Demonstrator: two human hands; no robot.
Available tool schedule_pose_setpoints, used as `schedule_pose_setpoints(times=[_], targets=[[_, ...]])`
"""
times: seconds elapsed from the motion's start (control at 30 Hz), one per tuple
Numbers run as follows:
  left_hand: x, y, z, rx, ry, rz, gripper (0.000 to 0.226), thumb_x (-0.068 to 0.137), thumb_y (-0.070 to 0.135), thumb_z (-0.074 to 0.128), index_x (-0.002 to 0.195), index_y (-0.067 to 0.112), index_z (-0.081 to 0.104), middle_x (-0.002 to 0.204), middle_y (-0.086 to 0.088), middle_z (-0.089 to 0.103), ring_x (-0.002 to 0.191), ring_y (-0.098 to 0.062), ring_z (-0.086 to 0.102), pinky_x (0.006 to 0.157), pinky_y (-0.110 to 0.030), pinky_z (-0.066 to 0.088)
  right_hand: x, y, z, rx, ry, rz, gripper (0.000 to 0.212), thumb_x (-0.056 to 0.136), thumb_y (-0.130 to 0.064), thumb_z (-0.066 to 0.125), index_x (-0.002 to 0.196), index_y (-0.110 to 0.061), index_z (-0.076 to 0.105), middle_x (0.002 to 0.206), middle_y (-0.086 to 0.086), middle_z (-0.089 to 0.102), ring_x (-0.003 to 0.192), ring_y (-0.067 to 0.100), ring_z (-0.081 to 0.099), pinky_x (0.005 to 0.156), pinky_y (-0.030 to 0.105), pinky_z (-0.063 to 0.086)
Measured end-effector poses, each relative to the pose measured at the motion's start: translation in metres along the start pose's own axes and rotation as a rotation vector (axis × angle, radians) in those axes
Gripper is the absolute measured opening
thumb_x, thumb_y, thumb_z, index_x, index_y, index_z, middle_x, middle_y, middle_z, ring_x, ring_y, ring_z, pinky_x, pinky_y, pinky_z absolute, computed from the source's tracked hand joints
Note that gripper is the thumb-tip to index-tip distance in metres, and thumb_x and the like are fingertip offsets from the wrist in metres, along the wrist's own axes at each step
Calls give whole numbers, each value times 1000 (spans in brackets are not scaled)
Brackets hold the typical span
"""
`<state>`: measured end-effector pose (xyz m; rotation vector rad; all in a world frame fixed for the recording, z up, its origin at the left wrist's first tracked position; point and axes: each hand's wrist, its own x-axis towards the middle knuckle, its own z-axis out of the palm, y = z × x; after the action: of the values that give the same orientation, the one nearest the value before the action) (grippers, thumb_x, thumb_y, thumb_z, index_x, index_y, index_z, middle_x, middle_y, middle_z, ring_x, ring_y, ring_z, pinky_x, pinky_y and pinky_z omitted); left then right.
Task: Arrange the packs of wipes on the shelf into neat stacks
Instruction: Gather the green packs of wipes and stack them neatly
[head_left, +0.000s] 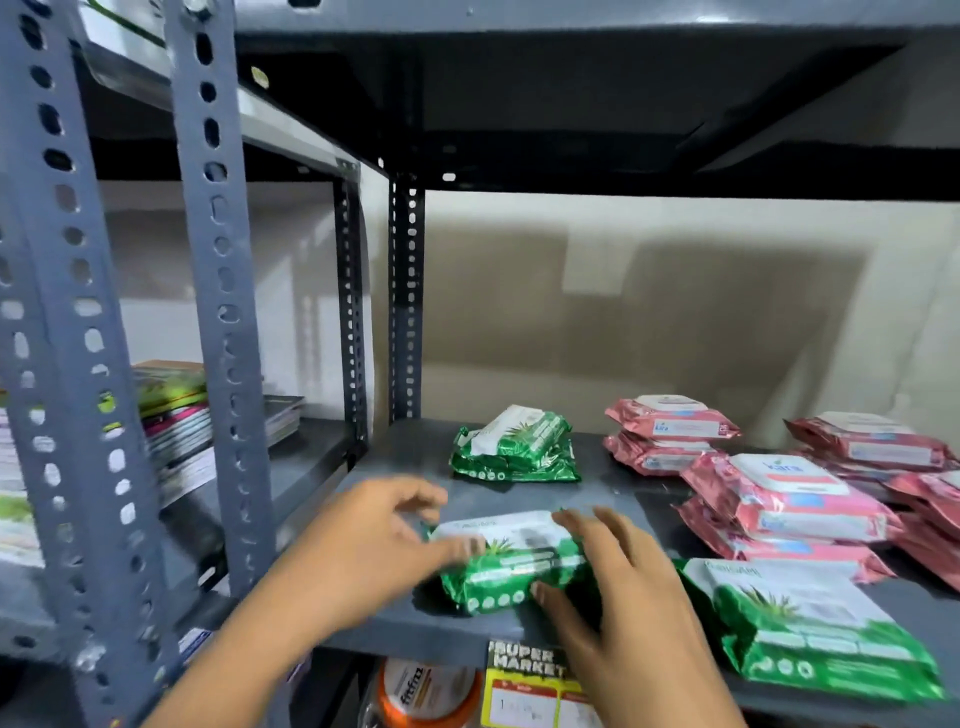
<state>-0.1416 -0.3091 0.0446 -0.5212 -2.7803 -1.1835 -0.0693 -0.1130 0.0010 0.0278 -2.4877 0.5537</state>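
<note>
A green-and-white pack of wipes (511, 558) lies near the front edge of the grey shelf (415, 457). My left hand (384, 540) rests on its left end with fingers spread. My right hand (613, 582) grips its right end, thumb along the front. Behind it stands a small stack of green packs (517, 447), the top one tilted. A larger green pack (810, 629) lies at the front right. Pink packs sit in stacks at the back (670, 434), the middle right (784, 501) and the far right (872, 441).
Perforated grey uprights (218, 312) frame the shelf on the left, with stacked magazines (176, 426) on the neighbouring shelf. The shelf above hangs low overhead. A yellow price label (524, 686) is fixed to the front edge, above an orange-lidded jar (426, 691).
</note>
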Motion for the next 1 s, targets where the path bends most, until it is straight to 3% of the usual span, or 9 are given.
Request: schedule_pose_setpoints(times=[0.1,0.2,0.43,0.53,0.63,0.7,0.77,0.87,1.0], targets=[[-12,1,8,99,-76,-8,66,55,55,89,115,41,64,106,19,68,86,4,65,76,-9,51,5,3,-1,25,-78,77,47,88,-54,57,133,-45,47,132,-17,51,120,9,51,97,23,41],[4,0,18,144,-17,4,74,63,44,89,131,32,63,131,17,63,108,-1,61,101,-26,49,8,0,1,35,-48,117,37,91,-47,58,127,-40,54,118,-12,54,107,12,55,86,24,43],[20,-4,29,106,74,-10,73,65,43,89,132,32,63,131,13,65,102,-4,60,90,-20,48,19,4,10,-7,-34,149,30,95,-34,54,126,-31,55,116,-4,56,99,21,59,82,34,50],[19,-7,27,108,62,-4,71,65,45,88,131,34,64,127,13,67,98,-4,60,84,-20,46,17,-1,8,-14,-53,134,36,96,-34,51,132,-28,50,126,-2,54,112,23,56,91,36,48],[12,0,35,136,179,41,61,69,45,86,125,34,66,127,15,66,110,-10,63,95,-29,49,3,-3,-12,76,-49,75,46,95,-38,51,140,-31,44,141,-7,48,127,15,48,104,27,40],[1,11,39,-10,299,159,46,74,41,82,117,37,69,125,19,66,112,-10,64,97,-33,50,-5,0,-36,143,71,19,41,94,-38,54,135,-32,52,137,-14,54,123,1,49,101,11,35],[-8,33,53,-320,249,214,30,75,32,80,103,39,73,107,19,74,102,-2,69,85,-27,58,-16,15,-70,227,192,92,29,93,-36,58,122,-34,63,118,-22,65,110,-6,55,90,5,40],[-15,50,75,-484,3,180,24,71,19,85,86,35,76,88,11,78,83,-3,74,73,-18,59,-23,50,-105,241,294,259,21,91,-31,60,109,-33,70,106,-21,72,103,-4,64,88,26,51],[-10,75,120,-456,-285,100,53,57,57,84,106,47,67,81,9,79,80,-7,75,86,-37,58,-49,106,-131,163,210,582,13,95,-42,53,99,-37,65,102,-17,71,102,10,65,88,36,52]])
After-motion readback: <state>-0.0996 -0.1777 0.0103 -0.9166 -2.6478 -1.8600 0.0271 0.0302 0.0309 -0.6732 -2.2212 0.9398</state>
